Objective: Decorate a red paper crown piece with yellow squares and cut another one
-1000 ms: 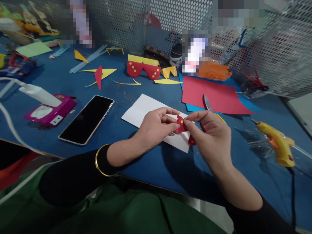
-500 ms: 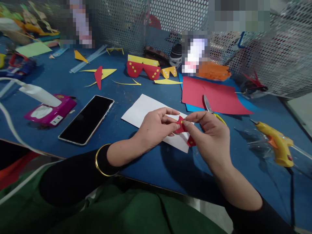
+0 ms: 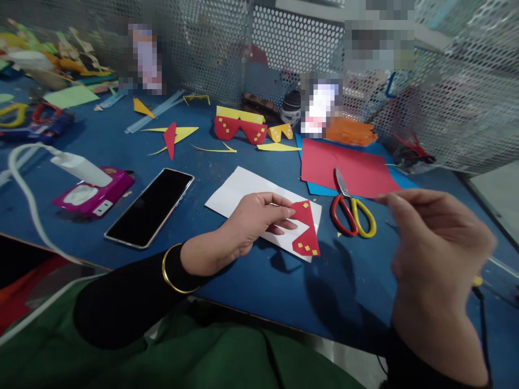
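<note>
Red paper cutout (image 3: 311, 230) was over white sheet (image 3: 239, 189); left hand (image 3: 257, 217) gripped one end, probably to leave the yellow squares (image 3: 307, 248) uncovered. Right hand (image 3: 441, 243) hung well apart, blurred; couldn't tell if its fingertips pinched anything.

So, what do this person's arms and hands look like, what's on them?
Both arms wear plain black sleeves: the left sleeve has a thin gold-coloured bangle around it near the cuff, while none shows on the right sleeve. The left hand and right hand are ungloved.
</note>
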`<state>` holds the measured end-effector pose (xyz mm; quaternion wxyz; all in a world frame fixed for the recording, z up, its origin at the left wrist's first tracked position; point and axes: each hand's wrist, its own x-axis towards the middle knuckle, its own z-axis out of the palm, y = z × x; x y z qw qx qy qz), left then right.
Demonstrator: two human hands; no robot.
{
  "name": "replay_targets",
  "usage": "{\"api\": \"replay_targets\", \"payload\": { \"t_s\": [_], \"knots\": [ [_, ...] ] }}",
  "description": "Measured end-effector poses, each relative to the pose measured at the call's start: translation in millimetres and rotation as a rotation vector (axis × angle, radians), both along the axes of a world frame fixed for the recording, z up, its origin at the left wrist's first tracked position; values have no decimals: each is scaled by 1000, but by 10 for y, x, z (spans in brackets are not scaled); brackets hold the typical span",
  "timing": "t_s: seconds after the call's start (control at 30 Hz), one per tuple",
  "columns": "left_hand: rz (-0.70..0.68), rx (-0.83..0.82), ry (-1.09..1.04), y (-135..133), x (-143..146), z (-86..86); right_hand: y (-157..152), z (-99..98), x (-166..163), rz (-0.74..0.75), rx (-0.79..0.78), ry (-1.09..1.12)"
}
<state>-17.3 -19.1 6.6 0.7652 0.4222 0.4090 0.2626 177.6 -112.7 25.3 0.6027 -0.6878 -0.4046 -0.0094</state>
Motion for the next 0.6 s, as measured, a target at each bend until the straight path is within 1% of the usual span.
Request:
{"api": "replay_targets", "payload": {
  "t_s": [0.13, 0.2, 0.23, 0.27, 0.37, 0.4, 0.47, 0.6],
  "knots": [
    [4, -15, 12, 2, 1, 8, -108, 21, 142, -104, 64, 43],
    [25, -17, 4, 2, 4, 8, -118, -3, 143, -103, 68, 39],
    [34, -15, -3, 3, 7, 6, -109, -24, 121, -71, 44, 46],
    [40, -13, -9, 3, 10, 4, -91, -49, 83, 1, -10, 68],
    [27, -22, -17, -2, 23, -2, 1, -145, -90, 314, -223, 186],
    [19, -32, -17, -7, 27, -1, 35, -176, -151, 385, -272, 209],
    [1, -61, -18, -17, 28, 2, 91, -219, -246, 456, -333, 229],
    [-38, -59, -28, -22, 3, 7, 127, -196, -268, 479, -371, 169]
  ]
}}
